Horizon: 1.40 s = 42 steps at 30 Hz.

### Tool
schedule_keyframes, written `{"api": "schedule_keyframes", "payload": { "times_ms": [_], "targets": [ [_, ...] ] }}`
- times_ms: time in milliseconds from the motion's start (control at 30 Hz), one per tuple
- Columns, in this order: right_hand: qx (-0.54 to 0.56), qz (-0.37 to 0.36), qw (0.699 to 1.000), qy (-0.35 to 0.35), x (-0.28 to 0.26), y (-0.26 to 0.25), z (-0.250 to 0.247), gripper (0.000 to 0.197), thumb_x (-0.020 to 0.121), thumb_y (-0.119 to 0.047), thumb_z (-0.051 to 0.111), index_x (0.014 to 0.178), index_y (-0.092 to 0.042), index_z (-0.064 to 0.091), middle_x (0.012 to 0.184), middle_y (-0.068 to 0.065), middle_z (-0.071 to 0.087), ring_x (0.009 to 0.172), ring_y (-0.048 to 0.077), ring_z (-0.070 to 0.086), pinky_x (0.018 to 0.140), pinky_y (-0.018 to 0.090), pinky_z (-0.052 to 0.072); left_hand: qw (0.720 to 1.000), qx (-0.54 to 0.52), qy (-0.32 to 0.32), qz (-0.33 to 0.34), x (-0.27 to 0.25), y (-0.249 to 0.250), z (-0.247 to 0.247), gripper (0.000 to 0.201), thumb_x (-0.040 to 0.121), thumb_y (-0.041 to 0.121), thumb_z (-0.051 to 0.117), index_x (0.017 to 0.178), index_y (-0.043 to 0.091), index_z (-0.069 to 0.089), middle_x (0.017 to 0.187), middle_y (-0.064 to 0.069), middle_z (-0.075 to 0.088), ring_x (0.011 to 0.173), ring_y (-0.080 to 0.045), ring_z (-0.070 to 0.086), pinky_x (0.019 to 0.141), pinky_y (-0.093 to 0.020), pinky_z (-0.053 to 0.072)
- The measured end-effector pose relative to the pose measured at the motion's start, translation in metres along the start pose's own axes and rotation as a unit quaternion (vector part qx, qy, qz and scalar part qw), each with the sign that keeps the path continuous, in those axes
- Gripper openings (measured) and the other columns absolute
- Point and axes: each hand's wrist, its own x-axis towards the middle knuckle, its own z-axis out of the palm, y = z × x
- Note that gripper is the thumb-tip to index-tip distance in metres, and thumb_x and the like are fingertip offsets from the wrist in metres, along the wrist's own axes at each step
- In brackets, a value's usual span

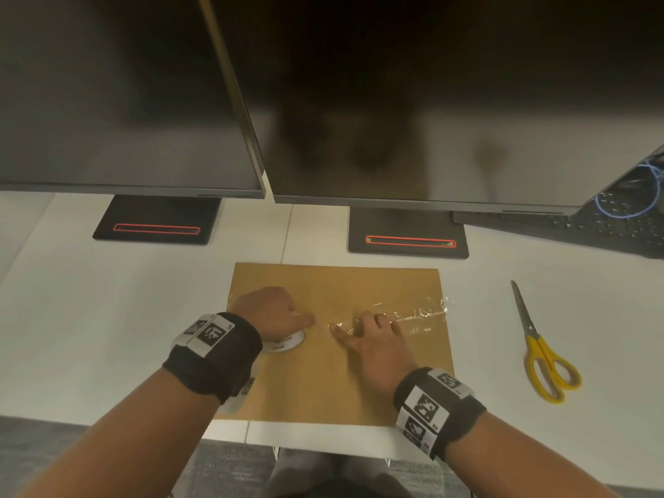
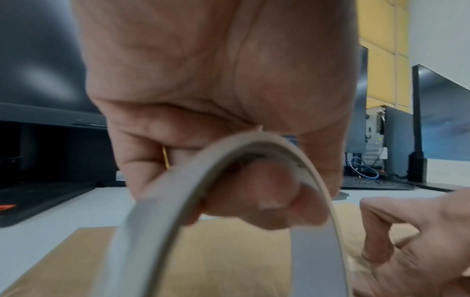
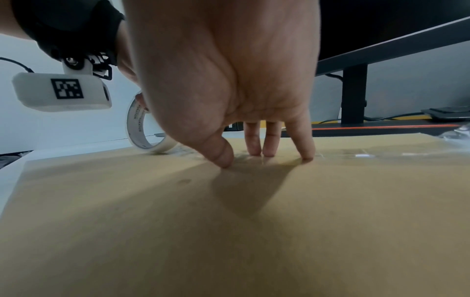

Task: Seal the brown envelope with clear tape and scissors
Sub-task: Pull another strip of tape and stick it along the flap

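Note:
A brown envelope (image 1: 323,382) lies flat on the white desk (image 1: 90,318) in front of me. A wrinkled strip of clear tape (image 1: 420,312) runs across its upper part to the right edge. My right hand (image 1: 373,336) presses the strip down with straight fingertips (image 3: 254,144) on the envelope (image 3: 229,221). My left hand (image 1: 276,310) grips the roll of clear tape (image 1: 287,345), which stands on edge near the envelope's left side. In the left wrist view, curled fingers (image 2: 267,197) pass through the roll (image 2: 165,201). Yellow-handled scissors (image 1: 539,350) lie on the desk to the right, untouched.
Two dark monitors hang over the back of the desk, their black stands (image 1: 154,224) (image 1: 406,235) just behind the envelope. A black keyboard (image 1: 593,228) sits at the back right. The desk's front edge (image 1: 323,443) is close to my body.

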Motion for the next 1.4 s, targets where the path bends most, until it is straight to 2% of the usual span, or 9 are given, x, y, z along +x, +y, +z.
{"api": "schedule_keyframes", "payload": {
  "times_ms": [100,367,500,633,867,1000,1133,1267,1400],
  "targets": [
    [-0.005,0.001,1.000,-0.007,0.000,-0.001,-0.001,0.070,0.088,-0.010,0.037,0.145,-0.043,0.013,0.135,0.012,0.030,0.129,0.033,0.026,0.109,0.052,0.025,0.999,-0.025,-0.021,0.038,-0.005,-0.010,-0.002,0.051,0.087,0.051,0.052,0.052,0.016,0.039,0.055,0.001,0.038,0.053,-0.015,0.039,0.054,-0.028,0.029],
    [0.014,-0.015,1.000,-0.014,0.000,0.002,-0.006,0.074,0.087,-0.011,0.039,0.142,-0.051,0.011,0.134,0.009,0.030,0.128,0.033,0.027,0.107,0.048,0.030,0.990,0.063,0.043,0.116,-0.020,0.000,0.000,0.033,0.090,0.045,0.048,0.074,0.018,0.057,0.072,0.004,0.055,0.074,-0.017,0.053,0.062,-0.028,0.036],
    [0.002,-0.003,1.000,-0.025,0.003,-0.001,-0.006,0.069,0.088,-0.013,0.036,0.143,-0.048,0.016,0.133,0.010,0.030,0.127,0.033,0.027,0.106,0.049,0.029,0.962,0.149,0.098,0.206,-0.019,-0.008,0.004,0.056,0.084,0.050,0.024,0.089,0.020,0.071,0.091,0.002,0.070,0.086,-0.017,0.060,0.087,-0.035,0.046],
    [-0.018,-0.004,1.000,-0.010,0.002,-0.003,-0.002,0.069,0.087,-0.016,0.040,0.144,-0.045,0.013,0.136,0.014,0.029,0.129,0.034,0.027,0.104,0.048,0.030,0.966,0.189,0.062,0.167,-0.015,-0.024,0.010,0.040,0.095,0.044,0.036,0.108,0.027,0.070,0.114,0.010,0.066,0.114,-0.014,0.051,0.113,-0.034,0.021],
    [-0.015,-0.013,1.000,0.001,-0.001,0.000,0.002,0.070,0.087,-0.014,0.041,0.146,-0.039,0.012,0.134,0.014,0.032,0.127,0.033,0.029,0.105,0.047,0.030,0.983,0.105,0.094,0.119,-0.007,-0.043,0.036,0.029,0.087,0.045,0.055,0.103,0.028,0.071,0.121,0.011,0.059,0.112,-0.013,0.048,0.098,-0.028,0.037],
    [0.044,-0.009,0.999,0.010,-0.003,0.011,0.001,0.072,0.087,-0.009,0.045,0.148,-0.032,0.015,0.141,0.009,0.028,0.131,0.029,0.025,0.112,0.040,0.026,0.970,0.125,0.161,0.133,-0.010,-0.024,0.033,0.037,0.072,0.044,0.063,0.101,0.021,0.061,0.111,0.003,0.056,0.104,-0.021,0.052,0.098,-0.037,0.039],
    [0.049,-0.024,0.998,0.038,-0.009,0.015,0.007,0.066,0.087,-0.016,0.046,0.148,-0.025,0.023,0.138,0.010,0.034,0.128,0.030,0.032,0.108,0.037,0.029,0.951,0.180,0.142,0.209,-0.010,0.009,0.049,0.050,0.065,0.038,0.065,0.112,0.023,0.065,0.119,-0.003,0.065,0.107,-0.025,0.065,0.093,-0.052,0.046],
    [0.065,-0.013,0.995,0.080,-0.008,0.011,0.011,0.050,0.077,-0.027,0.036,0.119,-0.016,0.061,0.107,0.009,0.061,0.095,0.030,0.061,0.082,0.039,0.055,0.949,0.213,0.049,0.228,-0.008,0.037,0.074,0.058,0.099,0.037,0.031,0.151,0.014,0.019,0.160,-0.007,0.011,0.147,-0.021,0.011,0.116,-0.053,0.003],
    [0.021,-0.014,0.997,0.078,-0.013,0.010,0.016,0.051,0.074,-0.031,0.035,0.116,-0.017,0.062,0.107,0.006,0.063,0.099,0.026,0.063,0.088,0.042,0.053,0.951,0.241,0.039,0.190,-0.010,0.045,0.086,0.062,0.101,0.042,0.016,0.151,0.011,-0.006,0.160,-0.007,-0.005,0.148,-0.020,-0.002,0.117,-0.052,-0.006]
  ]
}}
